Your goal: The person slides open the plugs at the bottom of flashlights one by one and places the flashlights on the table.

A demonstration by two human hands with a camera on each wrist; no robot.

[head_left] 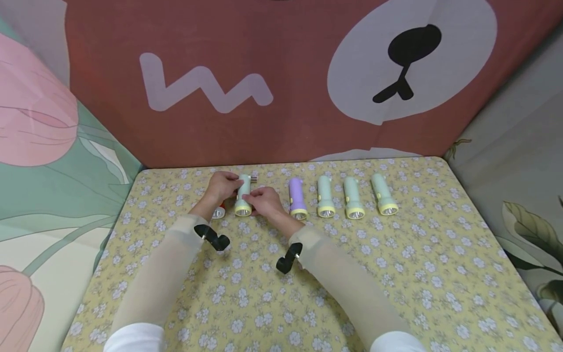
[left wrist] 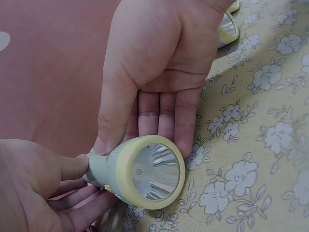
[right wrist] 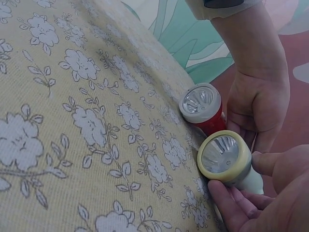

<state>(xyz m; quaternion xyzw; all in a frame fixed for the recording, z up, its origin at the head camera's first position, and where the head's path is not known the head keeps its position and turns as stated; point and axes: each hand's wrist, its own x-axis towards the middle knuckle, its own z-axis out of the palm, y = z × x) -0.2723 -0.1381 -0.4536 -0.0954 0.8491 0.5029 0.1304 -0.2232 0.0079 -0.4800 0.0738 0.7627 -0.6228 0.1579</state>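
My left hand (head_left: 223,187) pinches the back end of a pale green flashlight (head_left: 243,195) between thumb and fingers. From the other side, my right hand (head_left: 265,199) grips the same flashlight nearer its yellow-rimmed head (right wrist: 222,157), thumb on top. Two metal prongs (head_left: 253,179) stick out sideways at its back end. The lens (left wrist: 157,171) faces me, and the body lies at table level. Beside it, under my left wrist, lies a red flashlight (right wrist: 212,124) with a whitish rim, its body mostly hidden in the head view.
To the right of my hands lie a purple flashlight (head_left: 297,195) and three pale green flashlights (head_left: 325,193) in a row, lenses toward me. A flowered cloth covers the table (head_left: 264,303). Behind its far edge rises a red-brown printed backdrop (head_left: 299,122).
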